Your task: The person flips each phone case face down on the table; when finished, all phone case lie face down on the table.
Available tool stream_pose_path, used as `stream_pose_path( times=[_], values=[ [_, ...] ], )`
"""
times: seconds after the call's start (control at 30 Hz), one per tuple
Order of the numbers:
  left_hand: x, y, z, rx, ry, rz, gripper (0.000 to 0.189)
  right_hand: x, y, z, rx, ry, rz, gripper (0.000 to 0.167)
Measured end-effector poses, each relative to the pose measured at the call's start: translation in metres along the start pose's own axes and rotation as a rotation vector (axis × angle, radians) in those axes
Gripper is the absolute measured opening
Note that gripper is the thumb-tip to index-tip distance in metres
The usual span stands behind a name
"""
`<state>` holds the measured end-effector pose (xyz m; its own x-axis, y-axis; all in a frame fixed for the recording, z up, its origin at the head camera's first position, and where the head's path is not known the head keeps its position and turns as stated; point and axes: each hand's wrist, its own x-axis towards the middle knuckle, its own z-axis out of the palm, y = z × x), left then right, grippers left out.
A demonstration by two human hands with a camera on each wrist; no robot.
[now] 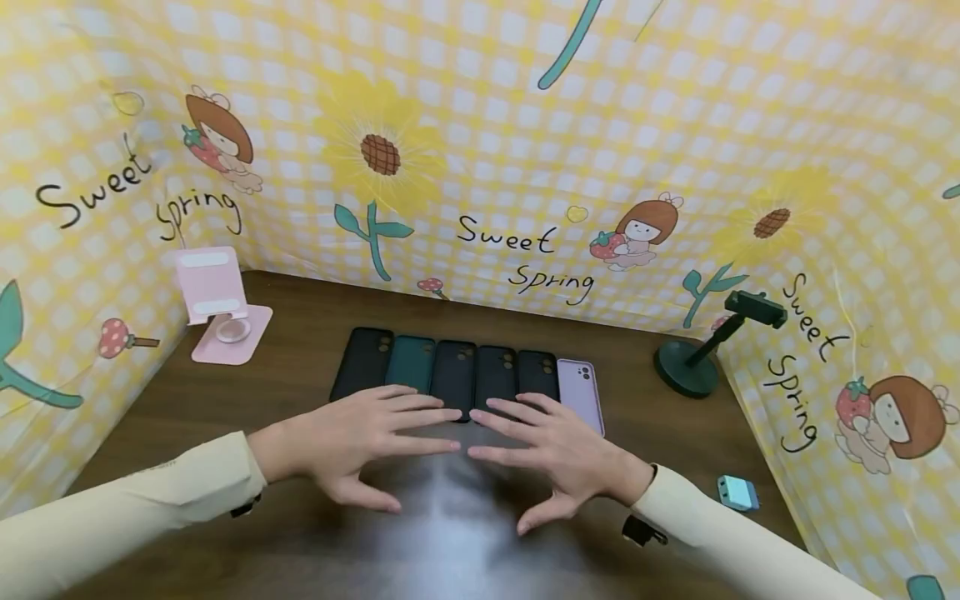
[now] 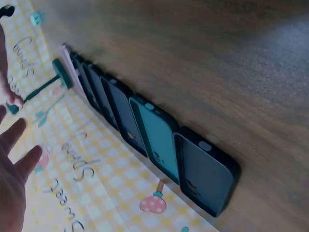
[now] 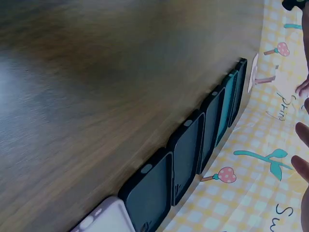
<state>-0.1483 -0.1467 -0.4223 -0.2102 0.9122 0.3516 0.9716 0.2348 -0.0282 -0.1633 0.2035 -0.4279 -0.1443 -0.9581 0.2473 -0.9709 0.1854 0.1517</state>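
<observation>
Several phone cases lie side by side in a row on the brown table (image 1: 300,317). At the row's left end is a black case (image 1: 362,362), with a teal case (image 1: 412,360) beside it. More dark cases (image 1: 497,375) follow, and a lilac case (image 1: 585,387) ends the row on the right. My left hand (image 1: 363,442) spreads its fingers, palm down, over the near ends of the left cases. Facing it, my right hand (image 1: 562,454) also has its fingers spread, by the near ends of the right cases. Neither hand holds anything; their fingertips almost meet.
A pink folding stand (image 1: 228,333) is at the far left. At the right stands a dark green round-based phone holder (image 1: 690,367), with a small light-blue charger plug (image 1: 738,493) nearer me. A yellow checked cloth (image 1: 480,167) surrounds the table's back and sides.
</observation>
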Motion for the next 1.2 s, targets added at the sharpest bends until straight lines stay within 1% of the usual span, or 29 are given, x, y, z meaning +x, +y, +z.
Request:
stream_pose_path(
  times=[0.1, 0.17, 0.23, 0.3, 0.33, 0.4, 0.47, 0.57, 0.63, 0.7, 0.73, 0.83, 0.93, 1.03, 1.1, 1.2],
  values=[
    [-0.009, -0.004, -0.001, 0.011, 0.044, -0.095, 0.073, 0.012, 0.009, 0.007, 0.020, 0.053, 0.026, 0.096],
    [-0.016, -0.006, -0.003, 0.028, 0.082, -0.189, 0.064, 0.023, 0.018, 0.012, 0.037, 0.077, 0.058, 0.092],
    [-0.025, -0.008, -0.007, 0.041, 0.109, -0.308, 0.054, 0.035, 0.030, 0.018, 0.088, 0.097, 0.101, 0.083],
    [-0.035, -0.010, -0.011, 0.035, 0.128, -0.453, 0.045, 0.049, 0.043, 0.026, 0.155, 0.119, 0.149, 0.071],
    [-0.039, -0.011, -0.012, 0.026, 0.125, -0.530, 0.042, 0.056, 0.050, 0.030, 0.198, 0.123, 0.178, 0.064],
    [-0.048, -0.012, -0.013, 0.003, 0.094, -0.677, 0.038, 0.072, 0.064, 0.041, 0.282, 0.130, 0.230, 0.048],
    [-0.056, -0.014, -0.012, -0.033, 0.031, -0.803, 0.036, 0.092, 0.077, 0.052, 0.335, 0.108, 0.283, 0.036],
    [-0.064, -0.018, -0.007, -0.100, -0.066, -0.934, 0.040, 0.122, 0.095, 0.072, 0.371, 0.044, 0.354, 0.028],
    [-0.067, -0.022, -0.004, -0.152, -0.118, -0.986, 0.043, 0.141, 0.105, 0.086, 0.384, 0.013, 0.388, 0.027],
    [-0.069, -0.025, 0.000, -0.183, -0.156, -1.019, 0.044, 0.157, 0.113, 0.099, 0.393, -0.008, 0.421, 0.026],
    [-0.069, -0.028, 0.003, -0.195, -0.176, -1.033, 0.043, 0.163, 0.116, 0.105, 0.395, -0.018, 0.439, 0.025],
    [-0.070, -0.034, 0.009, -0.198, -0.243, -1.069, 0.039, 0.177, 0.123, 0.120, 0.411, -0.054, 0.483, 0.025],
    [-0.075, -0.039, 0.014, -0.186, -0.303, -1.118, 0.033, 0.189, 0.126, 0.129, 0.434, -0.108, 0.507, 0.027],
    [-0.080, -0.042, 0.018, -0.201, -0.327, -1.147, 0.026, 0.198, 0.125, 0.134, 0.456, -0.137, 0.524, 0.027],
    [-0.083, -0.044, 0.020, -0.213, -0.319, -1.155, 0.018, 0.203, 0.124, 0.135, 0.453, -0.138, 0.523, 0.026],
    [-0.085, -0.046, 0.023, -0.225, -0.301, -1.146, 0.010, 0.209, 0.123, 0.137, 0.453, -0.123, 0.516, 0.026]
  ],
)
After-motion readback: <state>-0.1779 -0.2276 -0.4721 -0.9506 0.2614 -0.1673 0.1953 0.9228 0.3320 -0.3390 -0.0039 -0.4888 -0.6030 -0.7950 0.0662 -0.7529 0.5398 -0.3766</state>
